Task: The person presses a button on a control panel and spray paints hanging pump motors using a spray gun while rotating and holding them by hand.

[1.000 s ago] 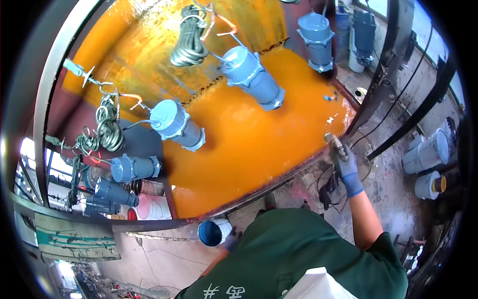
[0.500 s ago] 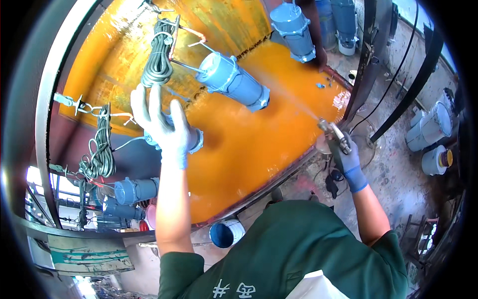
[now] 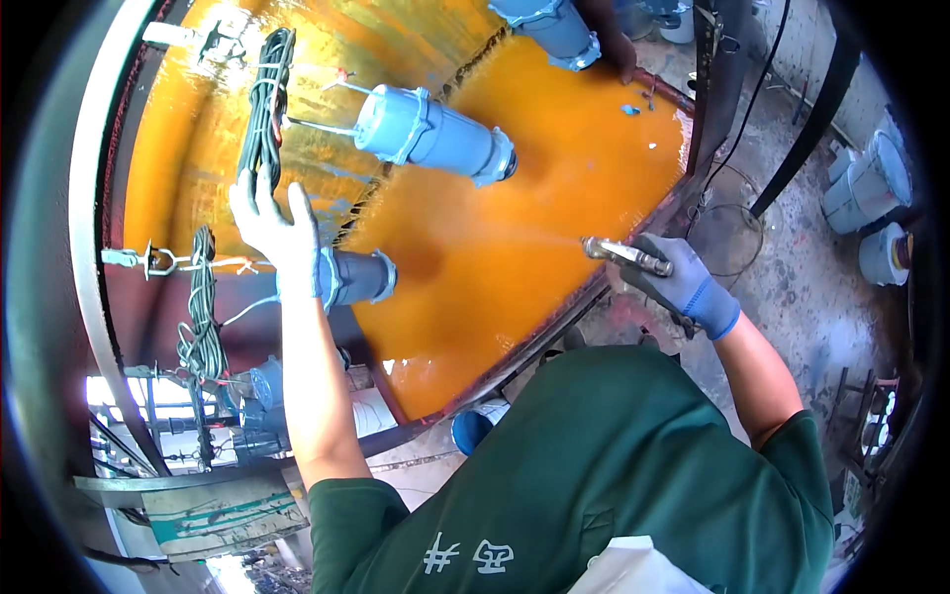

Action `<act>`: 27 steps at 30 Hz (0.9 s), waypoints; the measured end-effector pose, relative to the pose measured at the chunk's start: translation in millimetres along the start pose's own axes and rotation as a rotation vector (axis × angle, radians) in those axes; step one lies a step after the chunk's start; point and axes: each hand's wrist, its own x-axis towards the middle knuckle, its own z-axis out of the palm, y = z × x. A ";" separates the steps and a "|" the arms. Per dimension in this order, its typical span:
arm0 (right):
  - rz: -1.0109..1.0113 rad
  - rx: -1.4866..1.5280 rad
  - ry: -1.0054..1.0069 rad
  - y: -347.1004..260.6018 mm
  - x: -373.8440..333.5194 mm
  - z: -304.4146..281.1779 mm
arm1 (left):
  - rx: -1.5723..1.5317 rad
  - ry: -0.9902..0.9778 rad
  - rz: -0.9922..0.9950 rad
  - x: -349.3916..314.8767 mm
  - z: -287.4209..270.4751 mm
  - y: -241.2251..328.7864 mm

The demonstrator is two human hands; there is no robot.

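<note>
My right hand (image 3: 683, 282), in a grey-blue glove, grips a metal spray gun (image 3: 628, 256). Its nozzle points left, and a faint mist leaves it toward the hanging blue motors. Higher up on the left is my left hand (image 3: 272, 228), in a pale glove, thumb apart and fingers stretched up against the lower end of a dark cable coil (image 3: 265, 104). That coil hangs beside a light-blue cylindrical motor (image 3: 430, 134) joined by a cable. Just right of my left wrist hangs another blue motor (image 3: 356, 277), partly hidden by my arm.
An orange-coated booth floor (image 3: 495, 297) and back panel lie behind the motors. Another motor (image 3: 554, 30) hangs at the top, and a second cable coil (image 3: 201, 317) at the left. Dark frame posts (image 3: 816, 119) and grey buckets (image 3: 871, 183) are on the right. A blue-lined bucket (image 3: 475, 428) sits below.
The spray gun has swung from pointing up-left to nearly level left, and its mist has shifted lower. The coil and motors sit further left in view, with my left hand still at the coil.
</note>
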 end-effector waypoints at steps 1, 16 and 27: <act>-0.062 0.051 0.116 6.9 0.3 1.9 | -0.022 -0.052 -0.027 0.3 1.0 -5.6; -0.070 0.543 0.312 -5.0 16.3 8.3 | -0.848 -0.697 -1.181 -380.4 25.6 78.9; -0.243 0.357 0.146 0.3 10.6 9.5 | -0.494 -1.804 -1.008 -595.4 -151.3 200.6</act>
